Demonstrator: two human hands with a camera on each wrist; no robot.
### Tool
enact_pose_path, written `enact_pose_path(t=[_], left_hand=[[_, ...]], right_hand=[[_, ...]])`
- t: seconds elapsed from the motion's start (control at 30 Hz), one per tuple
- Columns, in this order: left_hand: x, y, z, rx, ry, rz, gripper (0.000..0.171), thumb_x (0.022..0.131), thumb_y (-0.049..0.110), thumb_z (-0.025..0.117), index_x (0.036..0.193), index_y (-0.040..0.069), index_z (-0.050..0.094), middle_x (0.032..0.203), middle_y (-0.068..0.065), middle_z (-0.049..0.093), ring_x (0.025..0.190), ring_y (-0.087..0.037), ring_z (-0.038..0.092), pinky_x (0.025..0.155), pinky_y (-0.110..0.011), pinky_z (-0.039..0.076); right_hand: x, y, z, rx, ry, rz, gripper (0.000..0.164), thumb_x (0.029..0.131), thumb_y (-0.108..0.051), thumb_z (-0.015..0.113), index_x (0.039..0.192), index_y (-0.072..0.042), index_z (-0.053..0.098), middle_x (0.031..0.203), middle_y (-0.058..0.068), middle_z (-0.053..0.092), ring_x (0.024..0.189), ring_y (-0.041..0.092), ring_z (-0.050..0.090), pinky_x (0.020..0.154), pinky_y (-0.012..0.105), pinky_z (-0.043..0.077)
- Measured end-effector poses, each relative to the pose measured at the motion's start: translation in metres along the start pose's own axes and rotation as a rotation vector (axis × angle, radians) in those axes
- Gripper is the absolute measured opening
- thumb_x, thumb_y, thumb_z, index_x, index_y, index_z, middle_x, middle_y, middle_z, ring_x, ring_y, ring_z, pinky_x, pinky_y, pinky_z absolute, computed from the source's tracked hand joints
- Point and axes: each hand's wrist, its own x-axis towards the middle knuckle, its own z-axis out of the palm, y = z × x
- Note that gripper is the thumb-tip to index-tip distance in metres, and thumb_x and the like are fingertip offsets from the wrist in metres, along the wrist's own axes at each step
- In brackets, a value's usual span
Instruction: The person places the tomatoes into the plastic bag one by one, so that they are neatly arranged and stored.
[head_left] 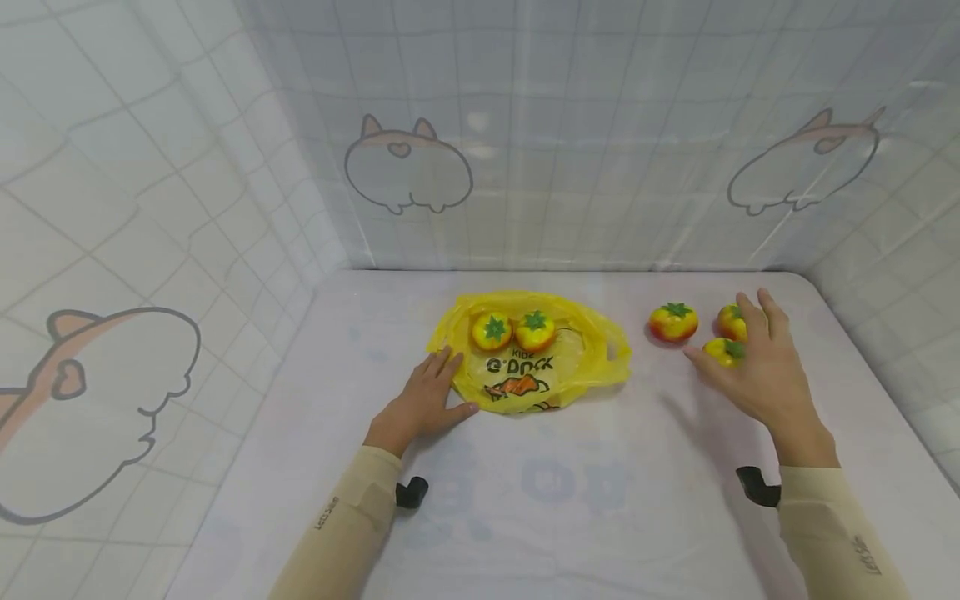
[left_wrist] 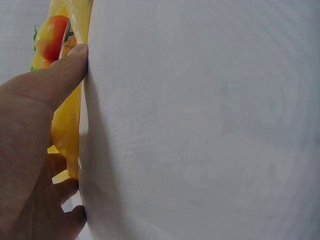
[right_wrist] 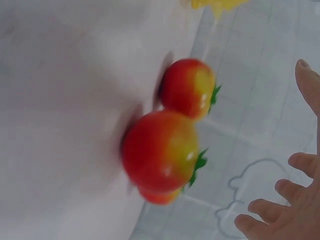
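Note:
A yellow plastic bag [head_left: 577,392] with dark lettering lies flat on the table. Two red-and-yellow tomatoes, a left one [head_left: 492,332] and a right one [head_left: 536,332], sit on it, each with a green leafy top. My left hand [head_left: 422,400] rests at the bag's left edge, thumb and fingers spread along the yellow film [left_wrist: 65,125]. On the right, my right hand [head_left: 768,379] hovers with fingers apart over two more tomatoes, partly covering the near one [head_left: 722,351] and the far one [head_left: 731,322]. In the right wrist view nothing lies between its fingers and the nearest tomato [right_wrist: 160,150].
Another tomato [head_left: 672,322] stands between the bag and my right hand. The white table [head_left: 525,517] ends at the back against a tiled-pattern curtain [head_left: 585,167] with animal drawings, which also rises along both sides.

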Motion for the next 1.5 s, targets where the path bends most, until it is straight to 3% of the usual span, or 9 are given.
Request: enact_pose_path(t=[0.3,0.77,1.13,1.5], left_hand=[[0.0,0.0,-0.001,-0.009,0.005,-0.005,0.099,0.095,0.067,0.059,0.167,0.016,0.013,0.174,-0.011,0.0,0.159,-0.037,0.004,0.126,-0.057,0.018],[-0.001,0.001,0.0,-0.006,0.01,-0.011,0.099,0.095,0.067,0.059,0.167,0.016,0.014,0.174,-0.01,0.0,0.159,-0.036,0.004,0.126,-0.056,0.02],[0.001,-0.001,0.002,-0.005,0.015,-0.004,0.099,0.095,0.068,0.058,0.167,0.017,0.013,0.174,-0.01,0.001,0.159,-0.036,0.004,0.126,-0.056,0.019],[0.0,-0.001,0.001,-0.013,0.01,-0.007,0.099,0.095,0.066,0.06,0.167,0.017,0.014,0.174,-0.01,0.0,0.159,-0.036,0.004,0.126,-0.057,0.019]], right_hand=[[-0.005,0.027,0.001,0.025,-0.042,0.073,0.111,0.089,-0.055,0.075,0.165,-0.004,0.01,0.17,0.025,-0.005,0.148,0.062,0.014,0.106,0.081,0.024],[-0.012,0.043,0.01,0.0,-0.165,0.189,0.116,0.091,-0.062,0.068,0.164,-0.003,0.0,0.166,0.033,-0.012,0.138,0.071,0.018,0.096,0.086,0.026],[-0.014,0.053,0.02,-0.018,-0.242,0.183,0.119,0.092,-0.065,0.064,0.161,0.005,-0.003,0.158,0.046,0.007,0.137,0.07,0.021,0.101,0.084,0.024],[-0.013,0.052,0.023,-0.044,-0.305,0.229,0.115,0.093,-0.068,0.06,0.16,0.007,0.004,0.154,0.046,0.016,0.135,0.067,0.025,0.102,0.082,0.027]])
